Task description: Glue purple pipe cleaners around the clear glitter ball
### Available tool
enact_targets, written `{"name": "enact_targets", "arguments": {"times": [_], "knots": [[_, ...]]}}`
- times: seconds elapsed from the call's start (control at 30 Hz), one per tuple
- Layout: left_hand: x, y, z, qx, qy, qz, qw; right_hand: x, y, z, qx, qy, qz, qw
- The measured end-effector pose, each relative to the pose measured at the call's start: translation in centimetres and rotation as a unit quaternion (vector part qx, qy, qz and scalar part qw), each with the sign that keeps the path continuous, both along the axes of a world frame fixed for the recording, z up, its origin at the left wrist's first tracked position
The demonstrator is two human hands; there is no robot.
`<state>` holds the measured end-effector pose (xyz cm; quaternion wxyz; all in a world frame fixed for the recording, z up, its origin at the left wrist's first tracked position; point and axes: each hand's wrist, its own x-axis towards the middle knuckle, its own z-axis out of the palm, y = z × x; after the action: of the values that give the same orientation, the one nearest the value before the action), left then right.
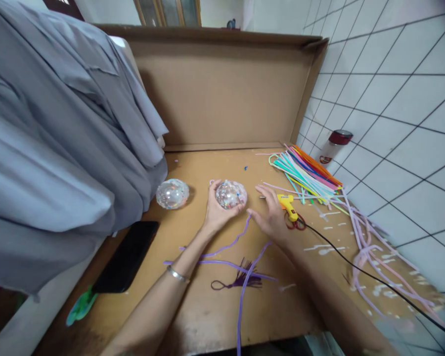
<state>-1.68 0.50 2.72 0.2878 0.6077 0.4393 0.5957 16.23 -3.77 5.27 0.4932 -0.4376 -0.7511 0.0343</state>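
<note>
My left hand [219, 210], with a silver bracelet at the wrist, is wrapped round a clear dome-like piece [231, 194] speckled with coloured bits. To its right, my right hand [272, 212] hovers with thumb and fingers apart, holding nothing, beside the yellow glue gun [288, 206]. A second clear speckled piece [172, 194] rests on the table at the left. Purple fuzzy stems [222, 262] lie below my hands, one reaching up near my right thumb. A dark purple tassel [244, 280] lies among them.
Coloured fuzzy stems [307, 173] lie in a bundle at the back right, near a red-lidded bottle [333, 146]. The glue gun's black cord runs to the lower right. A black phone [128, 257] and grey cloth [59, 138] are at left; cardboard [226, 94] stands behind.
</note>
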Motion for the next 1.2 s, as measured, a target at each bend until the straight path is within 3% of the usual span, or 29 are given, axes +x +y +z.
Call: {"name": "enact_targets", "arguments": {"times": [0.17,0.37,0.53,0.67,0.77,0.8,0.87,0.97,1.2], "knots": [[-0.4,0.6,-1.7,0.003,-0.017,0.002,1.0,2.8,-2.2,1.2,-0.012,0.015,-0.058,0.998],[-0.1,0.4,-1.9,0.001,0.008,0.003,1.0,6.8,-6.5,-2.7,-0.051,-0.15,-0.09,0.983],[0.2,-0.4,-1.5,-0.003,0.045,-0.002,0.999,5.4,-7.9,-5.0,-0.089,-0.258,-0.069,0.96],[0.3,-0.7,-1.6,0.039,0.084,0.007,0.996,4.3,-6.5,-4.7,-0.066,-0.26,-0.099,0.958],[0.4,-0.8,-1.8,0.073,0.117,0.01,0.99,4.7,-3.9,-3.0,-0.06,-0.238,-0.193,0.95],[0.4,-0.8,-1.9,0.08,0.125,0.009,0.989,4.9,-2.9,-2.2,-0.072,-0.238,-0.237,0.939],[0.5,-0.7,-1.9,0.095,0.136,0.007,0.986,5.2,-1.0,-0.7,-0.164,-0.279,-0.355,0.877],[0.5,-0.6,-2.1,0.119,0.143,0.002,0.983,5.3,1.3,0.2,-0.257,-0.321,-0.403,0.818],[0.1,0.1,-3.0,0.148,0.168,0.014,0.975,6.4,2.7,-2.0,-0.298,-0.206,-0.418,0.833]]}}
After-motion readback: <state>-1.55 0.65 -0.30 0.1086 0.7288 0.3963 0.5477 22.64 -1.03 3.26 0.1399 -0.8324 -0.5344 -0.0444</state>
